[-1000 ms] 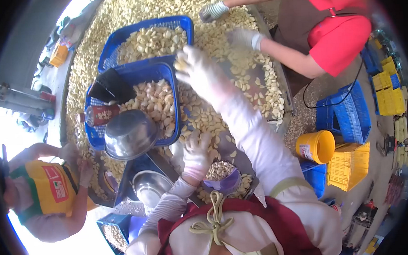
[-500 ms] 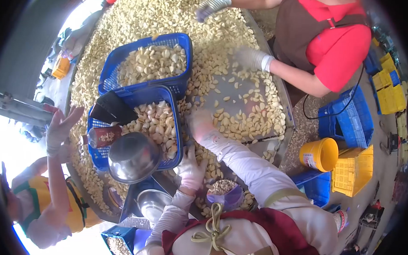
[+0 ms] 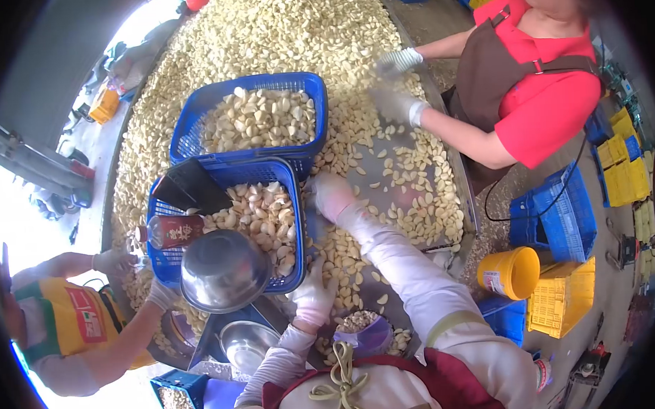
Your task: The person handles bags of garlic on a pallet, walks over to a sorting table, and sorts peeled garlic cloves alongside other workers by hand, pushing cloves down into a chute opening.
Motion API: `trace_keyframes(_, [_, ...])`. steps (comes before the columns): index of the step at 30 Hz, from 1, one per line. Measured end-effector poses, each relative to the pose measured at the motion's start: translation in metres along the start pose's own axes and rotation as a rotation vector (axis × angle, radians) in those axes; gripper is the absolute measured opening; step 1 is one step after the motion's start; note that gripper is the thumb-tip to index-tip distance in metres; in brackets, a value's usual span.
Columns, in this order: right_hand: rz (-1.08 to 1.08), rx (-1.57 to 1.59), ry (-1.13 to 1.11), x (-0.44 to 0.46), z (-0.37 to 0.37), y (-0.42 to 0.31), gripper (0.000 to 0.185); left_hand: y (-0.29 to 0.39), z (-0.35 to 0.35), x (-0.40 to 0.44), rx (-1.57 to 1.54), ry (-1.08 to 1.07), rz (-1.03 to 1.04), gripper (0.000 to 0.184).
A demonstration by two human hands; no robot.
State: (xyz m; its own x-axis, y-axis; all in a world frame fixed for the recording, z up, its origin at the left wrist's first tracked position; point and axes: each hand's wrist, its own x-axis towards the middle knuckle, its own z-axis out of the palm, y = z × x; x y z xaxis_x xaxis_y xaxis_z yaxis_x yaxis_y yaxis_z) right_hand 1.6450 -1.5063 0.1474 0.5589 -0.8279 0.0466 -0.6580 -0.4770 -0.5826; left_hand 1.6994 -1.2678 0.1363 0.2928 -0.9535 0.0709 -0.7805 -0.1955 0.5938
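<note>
My left hand (image 3: 313,296), in a pale glove, is by the near right corner of a blue basket (image 3: 293,228) of garlic cloves (image 3: 269,214). Its thumb stands apart from the fingers, and I see nothing in it. My right hand (image 3: 332,195), also gloved, reaches over loose pale garlic cloves (image 3: 415,193) on the metal table, just right of the basket. Its fingertips point down and are mostly hidden, so I cannot tell whether they hold anything. A metal bowl (image 3: 224,271), a red-labelled bottle (image 3: 175,231) and a dark flat panel (image 3: 191,187) rest at this basket.
A second blue basket (image 3: 316,106) of cloves stands behind. A co-worker's gloved hands (image 3: 400,102) are over the cloves at right; another person's hands (image 3: 160,294) are at the left edge. Near me are a steel bowl (image 3: 249,339) and a purple-sided container (image 3: 370,338).
The view has shifted, so the baskets appear lower and further right. My right hand is sharper now. The left person's raised hand has come down; the right co-worker's hands are closer together.
</note>
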Motion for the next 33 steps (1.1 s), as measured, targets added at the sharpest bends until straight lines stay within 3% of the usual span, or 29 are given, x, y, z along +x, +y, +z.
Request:
trace_keyframes(1, [-0.147,-0.269,0.035,-0.005,0.011,-0.002,0.016,0.0,-0.002,-0.001,-0.002,-0.001,0.013,0.056])
trace_keyframes(5, [-0.003,-0.205,0.071,-0.029,0.04,0.022,0.015,-0.007,0.001,-0.001,-0.092,0.029,0.036,0.047])
trace_keyframes(7, [0.23,0.294,0.069,-0.053,0.052,0.044,0.015,-0.013,0.014,0.001,-0.545,0.06,-0.183,0.04])
trace_keyframes(8, [0.314,0.454,0.081,-0.068,0.039,0.039,0.015,0.01,-0.004,0.009,-0.58,0.163,-0.117,0.029])
trace_keyframes(10, [0.003,-0.036,0.158,-0.104,0.008,0.028,0.016,0.016,0.0,0.017,-0.588,0.122,-0.136,0.028])
trace_keyframes(17, [0.235,0.161,-0.039,-0.111,-0.021,0.046,0.02,0.006,0.021,0.018,-0.59,0.085,-0.155,0.026])
trace_keyframes(19, [0.284,-0.061,-0.048,-0.108,-0.023,0.042,0.023,0.006,0.02,0.018,-0.616,0.099,-0.133,0.026])
trace_keyframes(23, [0.274,-0.177,-0.074,-0.099,-0.021,0.037,0.024,0.007,0.014,0.016,-0.528,-0.013,-0.151,0.027])
trace_keyframes(25, [0.137,-0.133,0.067,-0.103,-0.029,0.029,0.023,0.003,0.018,0.016,-0.552,0.004,-0.161,0.027])
trace_keyframes(29, [0.173,-0.199,0.108,-0.095,-0.002,0.055,0.021,0.018,0.009,0.011,-0.563,-0.028,-0.132,0.028])
trace_keyframes(31, [0.232,-0.264,-0.012,-0.093,0.001,0.059,0.018,0.018,0.007,0.005,-0.665,-0.058,-0.278,0.029])
trace_keyframes(33, [0.16,-0.202,0.015,-0.101,-0.015,0.029,0.018,0.018,0.004,0.002,-0.631,-0.025,-0.274,0.027])
